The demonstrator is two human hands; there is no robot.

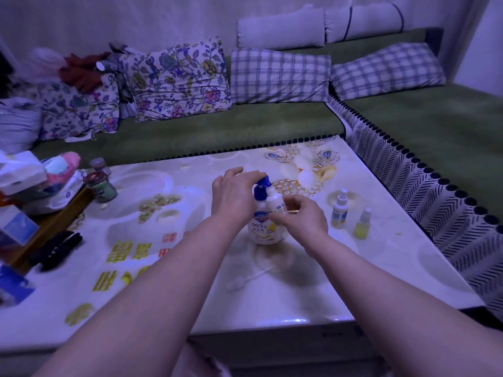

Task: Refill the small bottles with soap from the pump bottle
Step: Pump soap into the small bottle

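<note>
On the table, a person's left hand lays near-straight fingers on the Safeguard pump bottle; the right hand pinches a small bottle tilted at its spout, two spray bottles standing to the right

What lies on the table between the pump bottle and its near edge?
Head view: a clear sprayer top with its tube lies before the pump bottle.

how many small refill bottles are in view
3. The held bottle is in the right hand against the pump bottle; the farther bottle and the nearer bottle stand at its right. None seems hidden.
</note>
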